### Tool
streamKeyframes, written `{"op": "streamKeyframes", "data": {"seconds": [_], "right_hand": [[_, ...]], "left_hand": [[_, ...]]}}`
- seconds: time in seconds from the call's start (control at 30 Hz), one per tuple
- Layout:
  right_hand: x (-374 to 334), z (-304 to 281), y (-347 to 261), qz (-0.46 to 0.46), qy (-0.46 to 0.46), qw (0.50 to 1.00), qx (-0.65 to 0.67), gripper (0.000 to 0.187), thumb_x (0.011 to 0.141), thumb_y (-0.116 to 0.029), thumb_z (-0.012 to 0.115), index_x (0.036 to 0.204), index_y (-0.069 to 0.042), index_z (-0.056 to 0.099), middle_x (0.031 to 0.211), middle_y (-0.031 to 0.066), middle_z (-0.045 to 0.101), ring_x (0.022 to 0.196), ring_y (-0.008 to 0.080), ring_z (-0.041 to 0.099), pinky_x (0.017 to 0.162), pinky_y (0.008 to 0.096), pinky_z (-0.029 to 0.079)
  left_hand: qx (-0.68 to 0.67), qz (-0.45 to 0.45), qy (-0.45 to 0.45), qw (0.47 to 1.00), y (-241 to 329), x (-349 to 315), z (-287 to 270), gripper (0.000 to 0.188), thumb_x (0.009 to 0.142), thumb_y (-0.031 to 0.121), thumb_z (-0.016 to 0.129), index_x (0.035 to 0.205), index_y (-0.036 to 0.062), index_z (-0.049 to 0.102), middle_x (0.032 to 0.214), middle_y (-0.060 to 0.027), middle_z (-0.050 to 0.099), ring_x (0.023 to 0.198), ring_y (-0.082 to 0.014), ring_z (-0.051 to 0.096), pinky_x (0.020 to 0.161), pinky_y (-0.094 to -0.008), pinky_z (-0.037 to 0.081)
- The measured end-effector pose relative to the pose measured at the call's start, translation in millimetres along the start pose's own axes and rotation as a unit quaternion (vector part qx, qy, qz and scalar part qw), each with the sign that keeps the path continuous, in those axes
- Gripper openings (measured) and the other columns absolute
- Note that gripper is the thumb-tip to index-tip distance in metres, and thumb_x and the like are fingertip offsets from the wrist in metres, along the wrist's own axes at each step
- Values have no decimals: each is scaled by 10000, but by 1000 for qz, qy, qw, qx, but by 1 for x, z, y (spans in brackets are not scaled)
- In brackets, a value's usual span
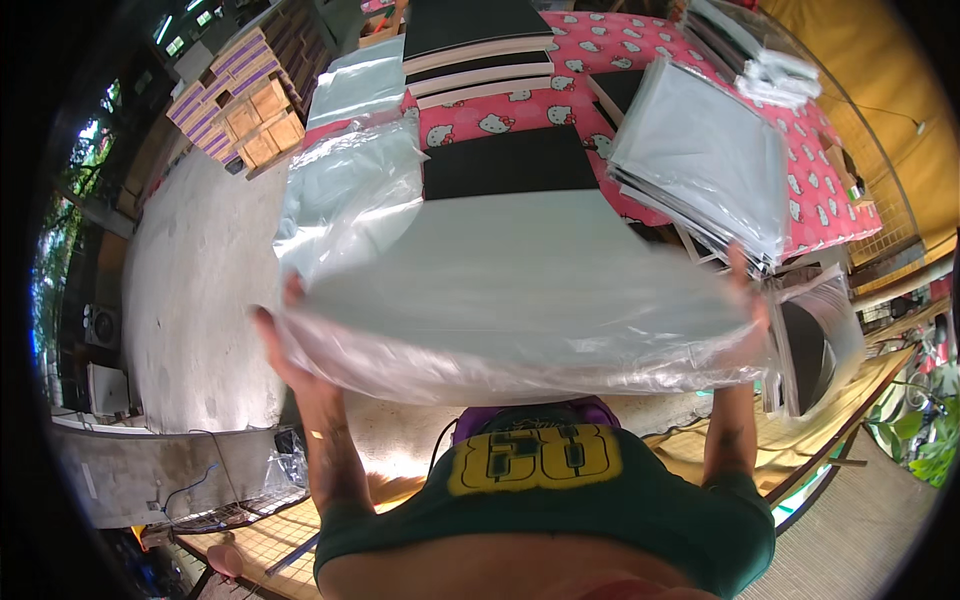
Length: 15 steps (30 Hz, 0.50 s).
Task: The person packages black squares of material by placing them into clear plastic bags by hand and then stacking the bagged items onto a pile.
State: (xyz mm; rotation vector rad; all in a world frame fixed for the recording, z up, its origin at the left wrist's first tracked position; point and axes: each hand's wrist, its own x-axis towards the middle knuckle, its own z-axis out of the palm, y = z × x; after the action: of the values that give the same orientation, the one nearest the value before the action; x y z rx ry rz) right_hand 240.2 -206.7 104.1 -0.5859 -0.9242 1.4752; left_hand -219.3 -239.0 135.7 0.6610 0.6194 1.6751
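Note:
A wide, pale grey flat panel in clear plastic wrap point(520, 290) spans the space in front of my body, blurred by motion. Its near edge bows toward me, with loose film bunched along it. My left hand point(287, 350) grips the left end, thumb and a fingertip showing at the edge. At the opposite end, my right hand point(750, 305) is closed around the wrapped edge, its fingers partly hidden by film. Just beyond the panel lies a black board point(508, 163). A stack of plastic-sleeved sheets point(700, 150) rests near my right hand.
A pink printed cloth point(500, 120) covers the table. Clear plastic bags point(350, 175) lie along its left side, and black-topped boards point(475, 45) are stacked farther back. Cartons point(245, 95) stand on the floor at far left. A bagged black item point(808, 345) sits at right.

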Motion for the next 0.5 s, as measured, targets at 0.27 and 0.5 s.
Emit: {"op": "streamKeyframes", "data": {"seconds": [0.27, 0.5], "right_hand": [[200, 56, -9, -110, 0, 979, 170, 251, 912, -134, 478, 1153, -77, 525, 1123, 59, 604, 1053, 197, 567, 959, 410, 401], [232, -15, 137, 60, 155, 949, 267, 112, 899, -212, 543, 942, -119, 588, 922, 6, 618, 942, 169, 579, 913, 379, 422]], "left_hand": [[-130, 33, -155, 979, 14, 231, 10, 248, 906, 141, 514, 1143, 74, 527, 1167, -99, 582, 1096, -272, 553, 994, -476, 397], [-116, -96, 48, 987, -76, 274, -121, 166, 909, 141, 483, 1031, 61, 561, 963, -65, 629, 941, -227, 589, 829, -394, 468]]}}
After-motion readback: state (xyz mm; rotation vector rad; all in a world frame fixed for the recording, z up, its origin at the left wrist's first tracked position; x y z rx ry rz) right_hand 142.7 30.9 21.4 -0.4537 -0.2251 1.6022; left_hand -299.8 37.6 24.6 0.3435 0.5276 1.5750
